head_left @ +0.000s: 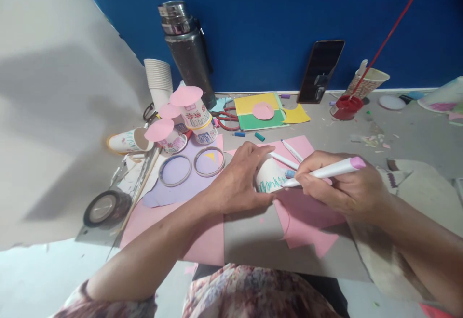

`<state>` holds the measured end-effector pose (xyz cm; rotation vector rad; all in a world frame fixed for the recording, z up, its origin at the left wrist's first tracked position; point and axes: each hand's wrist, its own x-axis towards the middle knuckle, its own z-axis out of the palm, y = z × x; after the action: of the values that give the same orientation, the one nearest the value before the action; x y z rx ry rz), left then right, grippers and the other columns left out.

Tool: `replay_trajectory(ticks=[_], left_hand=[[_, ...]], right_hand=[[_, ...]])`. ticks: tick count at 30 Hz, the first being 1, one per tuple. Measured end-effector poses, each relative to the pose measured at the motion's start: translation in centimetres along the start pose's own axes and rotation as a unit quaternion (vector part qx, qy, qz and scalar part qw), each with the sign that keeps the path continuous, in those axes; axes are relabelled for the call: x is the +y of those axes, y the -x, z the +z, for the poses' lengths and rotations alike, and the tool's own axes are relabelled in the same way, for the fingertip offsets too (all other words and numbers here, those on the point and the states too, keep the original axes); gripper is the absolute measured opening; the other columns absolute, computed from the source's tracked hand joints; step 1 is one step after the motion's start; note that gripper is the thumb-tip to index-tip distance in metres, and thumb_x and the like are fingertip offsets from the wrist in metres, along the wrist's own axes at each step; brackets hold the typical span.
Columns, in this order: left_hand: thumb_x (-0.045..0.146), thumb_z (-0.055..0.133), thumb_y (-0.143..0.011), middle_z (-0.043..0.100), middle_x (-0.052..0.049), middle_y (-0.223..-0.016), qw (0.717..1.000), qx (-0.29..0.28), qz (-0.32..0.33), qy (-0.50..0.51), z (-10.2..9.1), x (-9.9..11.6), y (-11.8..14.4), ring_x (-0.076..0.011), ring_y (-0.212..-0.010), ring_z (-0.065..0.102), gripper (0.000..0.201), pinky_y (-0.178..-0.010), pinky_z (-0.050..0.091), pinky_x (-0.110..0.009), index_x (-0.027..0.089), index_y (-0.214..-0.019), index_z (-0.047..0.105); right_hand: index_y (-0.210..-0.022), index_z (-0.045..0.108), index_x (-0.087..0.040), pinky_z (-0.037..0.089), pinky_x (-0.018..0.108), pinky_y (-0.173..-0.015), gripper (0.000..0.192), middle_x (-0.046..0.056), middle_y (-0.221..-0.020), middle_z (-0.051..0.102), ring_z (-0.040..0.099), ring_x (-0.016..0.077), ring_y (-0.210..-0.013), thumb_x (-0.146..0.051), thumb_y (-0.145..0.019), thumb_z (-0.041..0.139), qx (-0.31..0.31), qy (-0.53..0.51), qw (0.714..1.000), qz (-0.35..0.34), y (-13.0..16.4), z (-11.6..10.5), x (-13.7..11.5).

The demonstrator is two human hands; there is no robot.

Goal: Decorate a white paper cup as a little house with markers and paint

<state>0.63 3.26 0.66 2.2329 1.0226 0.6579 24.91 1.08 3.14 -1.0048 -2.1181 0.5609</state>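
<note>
Head view, left hand: I saw the left hand (pixel 238 180) curled round a white paper cup (pixel 269 176) lying on its side, fingers wrapped over the top and thumb below, gripping it firmly.
Head view, right hand: the right hand (pixel 336 188) was closed in a writing grip on a white marker with a pink cap (pixel 325 169), its tip touching the cup's wall.
Head view, cup: it lay over the pink paper sheets (pixel 307 217) at the middle of the grey table (pixel 415 135), with a teal zigzag line drawn along its side near the rim.
Head view, near the hands: two more white pens (pixel 289 156) rested just behind the cup.
Head view, left side: I noted decorated cups with pink paper discs on top (pixel 184 115), a stack of plain cups (pixel 158 79), two rings (pixel 191 166) on purple paper and a tape roll (pixel 104 208).
Head view, back: a steel flask (pixel 188 48), a phone (pixel 320 70) leaning on the blue wall, and a red paint pot (pixel 345 107).
</note>
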Motion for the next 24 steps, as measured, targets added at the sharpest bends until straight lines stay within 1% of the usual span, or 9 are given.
replay_trajectory(ticks=[3,6,10,13,16,21,24], left_hand=[[0.038,0.086,-0.076,0.056,-0.012,-0.127,1.0,0.002,-0.002,0.002,0.03,0.15,0.01,-0.0325,-0.122,0.057,0.082,-0.099,0.057,-0.049,0.027,-0.148,0.049],[0.044,0.085,-0.077,0.056,-0.013,-0.132,1.0,0.011,-0.001,0.006,0.08,0.31,0.03,-0.0337,-0.126,0.057,0.082,-0.103,0.055,-0.051,0.028,-0.148,0.048],[0.039,0.085,-0.077,0.058,-0.013,-0.131,1.0,0.02,0.016,-0.008,0.04,0.45,0.03,-0.034,-0.128,0.056,0.078,-0.107,0.053,-0.052,0.026,-0.145,0.05],[0.034,0.085,-0.074,0.058,-0.013,-0.13,1.0,0.012,0.019,-0.016,-0.05,0.48,0.02,-0.0341,-0.126,0.057,0.078,-0.106,0.053,-0.052,0.023,-0.144,0.05],[0.033,0.085,-0.073,0.058,-0.013,-0.13,1.0,0.012,0.014,-0.018,-0.07,0.51,0.04,-0.0345,-0.127,0.057,0.08,-0.105,0.053,-0.053,0.024,-0.144,0.049],[0.034,0.085,-0.072,0.061,-0.013,-0.125,1.0,0.004,0.01,-0.022,-0.04,0.66,0.01,-0.0348,-0.122,0.058,0.079,-0.1,0.054,-0.052,0.022,-0.142,0.05],[0.036,0.085,-0.073,0.062,-0.014,-0.126,1.0,0.011,0.01,-0.022,0.0,0.72,0.0,-0.0349,-0.122,0.059,0.078,-0.1,0.054,-0.053,0.021,-0.141,0.051]], right_hand=[[-0.078,0.065,-0.025,0.039,0.029,-0.045,0.019,-0.004,-0.058,0.065,0.048,0.0113,-0.041,-0.024,-0.096,0.063,0.004,0.006,1.0,0.005,-0.1,-0.03,0.03],[-0.078,0.066,-0.025,0.04,0.027,-0.044,0.018,-0.004,-0.064,0.069,0.052,0.0108,-0.043,-0.024,-0.096,0.064,0.021,-0.009,1.0,0.003,-0.16,-0.13,-0.15],[-0.077,0.066,-0.025,0.041,0.027,-0.043,0.019,-0.003,-0.067,0.071,0.052,0.0108,-0.042,-0.021,-0.095,0.065,0.036,-0.022,0.999,0.009,-0.1,-0.25,-0.6],[-0.078,0.067,-0.025,0.043,0.026,-0.045,0.018,-0.002,-0.067,0.072,0.056,0.0117,-0.046,-0.02,-0.096,0.064,0.022,-0.023,0.999,0.009,0.01,-0.2,-0.69],[-0.081,0.069,-0.024,0.045,0.025,-0.05,0.018,-0.001,-0.069,0.073,0.061,0.0125,-0.052,-0.024,-0.098,0.063,-0.003,-0.03,1.0,-0.007,0.11,0.0,-0.39],[-0.082,0.068,-0.023,0.042,0.026,-0.051,0.018,-0.003,-0.064,0.068,0.056,0.0115,-0.049,-0.025,-0.098,0.062,-0.016,-0.022,0.999,-0.016,0.23,0.21,0.17],[-0.081,0.067,-0.024,0.042,0.026,-0.05,0.018,-0.003,-0.064,0.068,0.055,0.0117,-0.048,-0.024,-0.098,0.063,-0.013,-0.023,1.0,-0.009,0.23,0.17,0.08]])
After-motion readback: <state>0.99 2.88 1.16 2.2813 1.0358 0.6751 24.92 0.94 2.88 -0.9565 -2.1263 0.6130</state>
